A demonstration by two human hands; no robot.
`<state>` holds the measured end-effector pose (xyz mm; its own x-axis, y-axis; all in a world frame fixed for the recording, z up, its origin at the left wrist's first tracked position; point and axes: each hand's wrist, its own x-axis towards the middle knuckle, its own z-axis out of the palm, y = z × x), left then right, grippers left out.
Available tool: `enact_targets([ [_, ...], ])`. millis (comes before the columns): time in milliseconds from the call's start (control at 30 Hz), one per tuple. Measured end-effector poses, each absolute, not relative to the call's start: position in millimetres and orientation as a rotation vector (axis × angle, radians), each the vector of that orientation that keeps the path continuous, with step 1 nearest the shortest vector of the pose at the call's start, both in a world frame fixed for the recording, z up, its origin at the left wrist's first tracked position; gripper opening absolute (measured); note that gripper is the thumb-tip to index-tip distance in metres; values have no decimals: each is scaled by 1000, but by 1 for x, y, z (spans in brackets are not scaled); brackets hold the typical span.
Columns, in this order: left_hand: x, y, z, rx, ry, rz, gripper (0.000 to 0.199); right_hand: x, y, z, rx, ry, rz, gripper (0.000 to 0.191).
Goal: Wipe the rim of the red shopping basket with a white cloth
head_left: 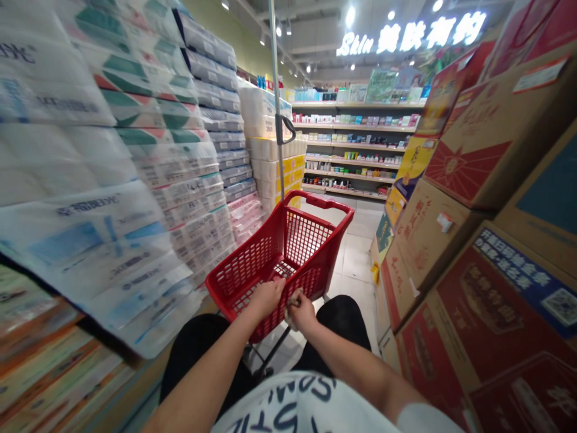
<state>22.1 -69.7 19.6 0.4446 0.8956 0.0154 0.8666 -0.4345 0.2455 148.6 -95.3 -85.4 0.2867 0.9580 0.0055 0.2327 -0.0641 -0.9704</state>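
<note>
In front of my knees stands a red plastic shopping cart (241, 273), its latticed basket tilted in view and its handle (315, 200) at the far end. My left hand (268, 297) is closed over the near right rim of the basket. Just outside that side wall, my right hand (302, 313) is closed around a crumpled, pale cloth (292, 319), part of which hangs below the fingers. The cloth is close to the basket's lattice; whether it touches cannot be made out. Inside the basket, the part behind my left hand is hidden.
Tall stacks of wrapped tissue packs (180, 174) rise close on the left. Cardboard cartons (455, 222) are piled on the right. A metal pole with a dark grip (285, 129) stands behind the cart. Shelves of small goods (356, 144) line the back, beyond pale floor tiles (356, 258).
</note>
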Motion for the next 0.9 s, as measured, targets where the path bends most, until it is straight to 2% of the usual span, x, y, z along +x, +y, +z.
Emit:
enact_targets([
  [100,21,-68,19,2373,1554,341,50,145,-97,-82,-1436,-1211,757,21],
  [267,17,-65,14,2119,1514,678,58,140,-101,-78,-1523,-1205,916,25],
  [333,16,-65,11,2064,1487,757,57,138,-103,-77,-1455,-1267,812,22],
  [400,15,-64,9,2060,1494,769,55,135,-104,-76,-1392,-1323,713,19],
  [567,14,-65,7,2117,1554,791,52,132,-104,-75,-1507,-1286,927,19],
  [700,12,-65,8,2032,1518,891,51,129,-105,-76,-1476,-1374,758,16],
  [833,9,-65,10,1952,1483,970,53,127,-108,-77,-1570,-1348,929,20],
  [900,9,-65,9,1920,1459,996,54,125,-110,-77,-1542,-1359,882,15],
])
